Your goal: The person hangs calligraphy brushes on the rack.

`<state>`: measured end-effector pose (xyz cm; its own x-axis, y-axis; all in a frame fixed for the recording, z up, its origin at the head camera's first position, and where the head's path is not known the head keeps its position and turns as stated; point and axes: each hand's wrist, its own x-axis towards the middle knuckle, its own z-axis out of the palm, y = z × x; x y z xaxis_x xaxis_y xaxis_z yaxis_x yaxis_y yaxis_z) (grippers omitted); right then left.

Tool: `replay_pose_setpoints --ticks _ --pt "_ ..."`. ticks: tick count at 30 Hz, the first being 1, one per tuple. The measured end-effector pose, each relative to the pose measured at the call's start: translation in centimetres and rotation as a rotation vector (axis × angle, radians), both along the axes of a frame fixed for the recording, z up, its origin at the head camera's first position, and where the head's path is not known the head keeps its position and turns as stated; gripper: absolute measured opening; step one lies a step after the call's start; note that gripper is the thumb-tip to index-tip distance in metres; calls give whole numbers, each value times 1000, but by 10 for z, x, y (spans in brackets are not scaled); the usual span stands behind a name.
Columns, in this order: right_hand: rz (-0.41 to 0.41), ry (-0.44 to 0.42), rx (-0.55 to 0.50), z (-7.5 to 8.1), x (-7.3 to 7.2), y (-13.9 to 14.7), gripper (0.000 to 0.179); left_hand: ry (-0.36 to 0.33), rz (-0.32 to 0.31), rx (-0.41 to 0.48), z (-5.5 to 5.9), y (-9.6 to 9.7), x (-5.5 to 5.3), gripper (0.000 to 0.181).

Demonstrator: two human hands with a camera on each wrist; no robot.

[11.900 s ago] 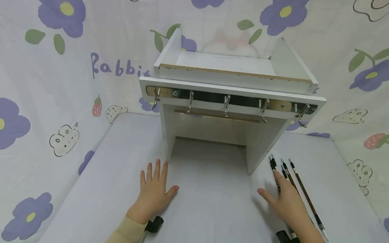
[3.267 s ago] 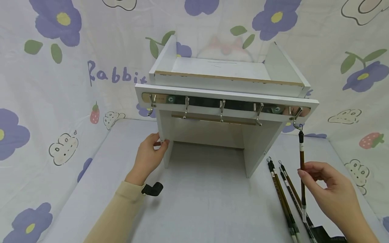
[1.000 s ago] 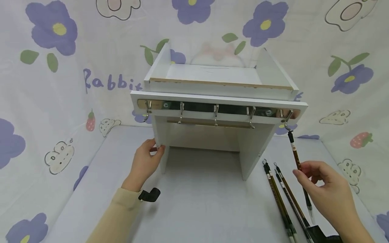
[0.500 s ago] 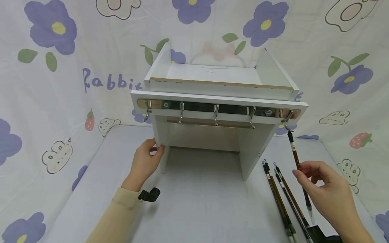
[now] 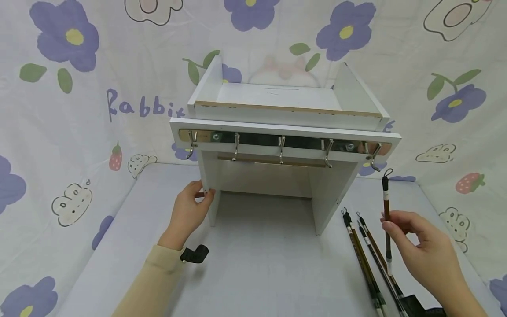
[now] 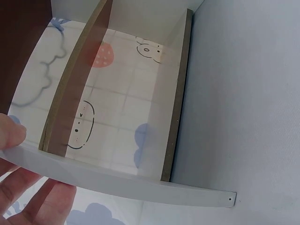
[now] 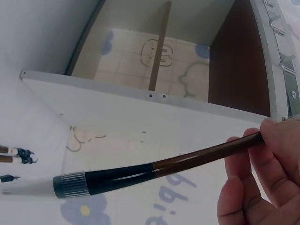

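A white wooden shelf (image 5: 285,125) stands mid-table, with a metal hook rail (image 5: 259,139) across its front. My left hand (image 5: 185,215) grips the edge of its left side panel; in the left wrist view the thumb (image 6: 11,133) lies inside and the fingers outside. My right hand (image 5: 425,253) pinches a brown calligraphy brush (image 5: 387,200) between thumb and fingertips. The brush is nearly upright, pale tip down, its cord loop (image 5: 389,172) just right of the rightmost hook (image 5: 374,159) and apart from it. In the right wrist view, its dark ferrule (image 7: 119,178) and white bristles show.
Several more brushes (image 5: 362,259) lie side by side on the white table (image 5: 269,273), right of the shelf and below my right hand. The other hooks (image 5: 281,149) carry nothing. A flower-patterned cloth (image 5: 138,57) hangs behind.
My right hand took a brush from the table, and its loop was on the rightmost hook. Now the loop is off it and the brush straighter. My left hand moved onto the side panel.
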<state>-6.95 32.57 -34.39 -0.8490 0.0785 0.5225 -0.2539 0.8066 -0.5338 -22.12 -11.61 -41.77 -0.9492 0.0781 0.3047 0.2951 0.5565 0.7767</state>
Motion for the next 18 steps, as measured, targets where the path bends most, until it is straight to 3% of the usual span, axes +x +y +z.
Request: replay_pose_setpoints --ticks 18 --pt "23 -75 50 -2 -6 -2 14 8 -2 0 -1 0 0 37"
